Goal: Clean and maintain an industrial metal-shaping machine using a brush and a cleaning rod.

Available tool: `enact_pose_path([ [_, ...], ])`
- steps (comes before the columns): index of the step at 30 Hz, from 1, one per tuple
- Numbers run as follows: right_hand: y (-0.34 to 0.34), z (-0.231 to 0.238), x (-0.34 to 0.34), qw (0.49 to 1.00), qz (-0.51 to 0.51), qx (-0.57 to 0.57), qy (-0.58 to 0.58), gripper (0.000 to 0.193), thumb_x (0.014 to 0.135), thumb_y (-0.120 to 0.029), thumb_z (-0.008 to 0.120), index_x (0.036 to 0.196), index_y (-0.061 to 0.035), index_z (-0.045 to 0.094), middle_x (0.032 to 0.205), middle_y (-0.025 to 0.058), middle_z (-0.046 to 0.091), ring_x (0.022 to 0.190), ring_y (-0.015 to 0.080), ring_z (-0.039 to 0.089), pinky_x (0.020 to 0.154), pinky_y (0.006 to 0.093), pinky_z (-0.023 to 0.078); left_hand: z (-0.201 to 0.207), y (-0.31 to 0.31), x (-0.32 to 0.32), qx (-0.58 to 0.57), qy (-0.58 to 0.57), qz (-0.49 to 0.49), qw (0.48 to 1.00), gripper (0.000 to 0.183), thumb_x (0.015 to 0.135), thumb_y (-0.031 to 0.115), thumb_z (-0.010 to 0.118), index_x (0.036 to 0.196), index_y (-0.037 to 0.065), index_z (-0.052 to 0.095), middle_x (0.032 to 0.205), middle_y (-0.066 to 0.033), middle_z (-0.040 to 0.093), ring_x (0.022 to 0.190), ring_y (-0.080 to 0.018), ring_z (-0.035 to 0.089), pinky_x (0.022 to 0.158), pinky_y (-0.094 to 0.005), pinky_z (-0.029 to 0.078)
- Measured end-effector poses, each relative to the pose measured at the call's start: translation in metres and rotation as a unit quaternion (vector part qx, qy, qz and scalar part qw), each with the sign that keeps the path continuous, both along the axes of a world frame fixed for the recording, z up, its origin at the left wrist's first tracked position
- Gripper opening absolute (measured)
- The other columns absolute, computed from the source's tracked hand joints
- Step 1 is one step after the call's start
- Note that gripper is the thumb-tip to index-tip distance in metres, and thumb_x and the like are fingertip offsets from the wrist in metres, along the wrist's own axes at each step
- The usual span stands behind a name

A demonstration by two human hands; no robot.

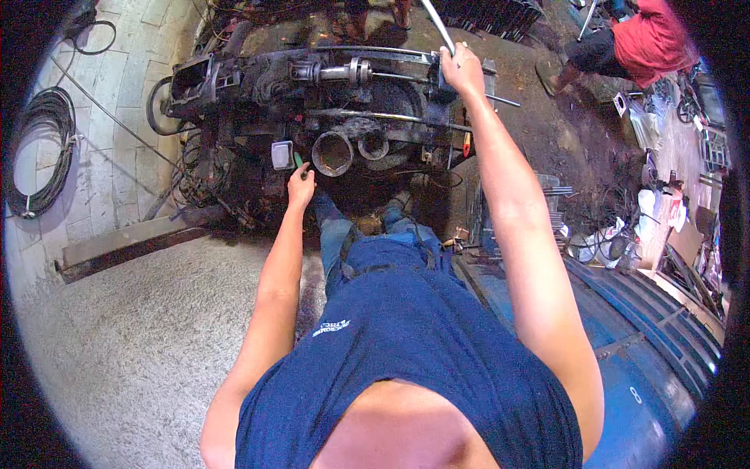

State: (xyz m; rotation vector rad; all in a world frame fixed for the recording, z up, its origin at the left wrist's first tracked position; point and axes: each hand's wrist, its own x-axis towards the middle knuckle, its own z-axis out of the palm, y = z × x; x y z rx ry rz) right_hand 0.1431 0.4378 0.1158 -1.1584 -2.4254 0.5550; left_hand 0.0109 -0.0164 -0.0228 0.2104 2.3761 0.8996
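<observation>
My right hand (464, 70) is closed round a long pale metal rod (438, 25) at the right end of a dark, greasy machine (269, 86). The rod slants up and away to the far left of the hand. Lower and to the left, my left hand (301, 189) is closed on a green handle (300, 163); what its far end carries cannot be made out. Close beside that handle is a small whitish square container (282, 155). Two round open metal cups, a larger one (333, 153) and a smaller one (373, 144), sit on the machine's near side.
Metal bars (391, 117) run across the machine. A red-handled tool (466, 144) hangs at its right. Coiled black hose (47, 152) lies at left. A person in a red top (652, 43) bends at far right. Blue metal panels (625, 352) and clutter fill the near right.
</observation>
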Motion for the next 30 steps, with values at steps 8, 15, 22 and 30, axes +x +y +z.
enact_pose_path([
  [8,-0.004,0.004,-0.003,1.0,-0.003,-0.017,-0.008,0.044,0.09,-0.037,0.05,0.1,0.0044,0.06,0.101,0.0269,0.063,0.097,0.0422,0.061,0.087,0.0494,0.047,0.002,0.0,0.001,0.012,0.006,-0.002,1.0,0.038,0.088,0.021,0.06,0.125,0.01,0.06,0.086,-0.0119,0.069,0.067,-0.0169,0.066,0.07,-0.0326,0.052],
  [15,-0.004,0.005,-0.001,1.0,-0.013,-0.023,-0.006,0.043,0.089,-0.036,0.05,0.098,0.0049,0.061,0.098,0.0285,0.063,0.095,0.0432,0.061,0.086,0.0499,0.047,0.007,0.005,0.002,-0.002,0.006,-0.011,1.0,0.037,0.089,0.021,0.059,0.125,0.01,0.06,0.087,-0.0126,0.069,0.068,-0.0169,0.067,0.071,-0.0329,0.052],
  [22,-0.006,0.009,-0.003,0.999,-0.005,-0.033,0.005,0.043,0.089,-0.036,0.051,0.098,0.0052,0.06,0.099,0.0282,0.063,0.095,0.0429,0.061,0.087,0.0489,0.047,0.006,0.003,0.002,-0.01,-0.009,0.007,1.0,0.036,0.09,0.021,0.058,0.125,0.011,0.06,0.092,-0.0119,0.07,0.07,-0.0163,0.067,0.073,-0.0324,0.052],
  [30,-0.009,0.013,-0.005,1.0,0.0,-0.027,0.003,0.04,0.088,-0.034,0.052,0.099,0.0043,0.06,0.098,0.027,0.064,0.095,0.0423,0.061,0.087,0.0489,0.047,-0.003,0.0,-0.001,0.006,-0.011,0.018,1.0,0.036,0.09,0.02,0.058,0.125,0.01,0.06,0.092,-0.0114,0.07,0.069,-0.0169,0.067,0.072,-0.0325,0.052],
])
